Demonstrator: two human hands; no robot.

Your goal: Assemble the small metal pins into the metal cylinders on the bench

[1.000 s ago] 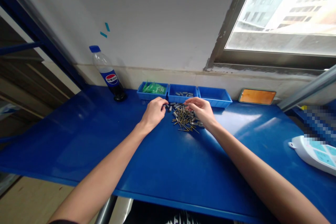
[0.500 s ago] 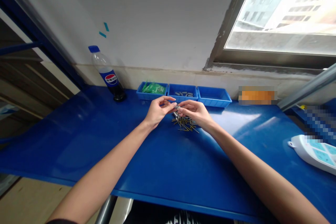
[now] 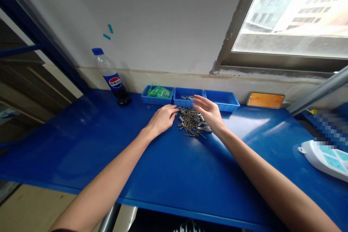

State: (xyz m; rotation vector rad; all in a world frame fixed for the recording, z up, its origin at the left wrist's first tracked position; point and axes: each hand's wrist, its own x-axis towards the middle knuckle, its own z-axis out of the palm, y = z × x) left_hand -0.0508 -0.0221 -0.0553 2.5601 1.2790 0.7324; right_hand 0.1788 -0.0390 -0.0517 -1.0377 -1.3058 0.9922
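Observation:
A heap of small brass pins and grey metal sleeves (image 3: 191, 123) lies on the blue table (image 3: 174, 174) in front of three blue bins. My left hand (image 3: 162, 119) rests palm down at the heap's left edge, fingers stretched toward the pieces. My right hand (image 3: 208, 111) hovers over the heap's right side, fingers spread and reaching toward the middle bin (image 3: 189, 98), which holds several grey sleeves. Nothing shows in either hand.
The left bin (image 3: 157, 92) holds green bags; the right bin (image 3: 222, 100) looks bare. A cola bottle (image 3: 111, 77) stands at the back left. An orange phone (image 3: 265, 100) lies by the wall, and a white device (image 3: 326, 157) lies at the right edge.
Half a second ago both hands met above the heap, pinching a small piece together. They have since parted: the left dropped to the table, the right opened near the middle bin.

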